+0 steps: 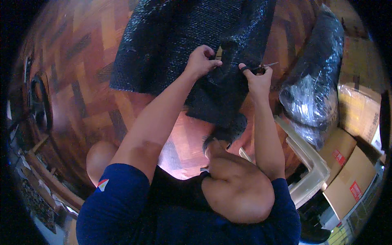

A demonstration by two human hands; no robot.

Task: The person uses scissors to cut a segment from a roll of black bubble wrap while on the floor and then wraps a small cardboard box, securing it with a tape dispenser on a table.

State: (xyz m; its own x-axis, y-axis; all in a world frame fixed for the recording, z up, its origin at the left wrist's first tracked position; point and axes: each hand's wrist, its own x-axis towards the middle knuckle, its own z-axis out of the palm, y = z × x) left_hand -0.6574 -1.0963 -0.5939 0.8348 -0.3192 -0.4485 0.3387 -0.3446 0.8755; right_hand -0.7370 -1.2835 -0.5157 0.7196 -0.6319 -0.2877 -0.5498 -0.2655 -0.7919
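A black bubble wrap sheet (159, 55) is spread across the floor in front of me, with a narrower flap hanging toward my foot. My left hand (202, 61) pinches the wrap beside a small gap, where a tan surface (219, 53) shows through. A pair of scissors (269, 65) is in my right hand (258, 78), the thumb at a dark handle loop and the metal blade pointing off to the right. The right thumb and fingertips are close to the wrap's right part. Whether they also touch it, I cannot tell.
Wood parquet floor (92, 92) surrounds the wrap. At right lies a long bundle in black and clear plastic (309, 82), beside cardboard boxes (349, 180) and a pale angular frame piece (306, 162). My foot in a dark slipper (237, 125) is just below the flap. A dark ring-shaped object (39, 102) stands far left.
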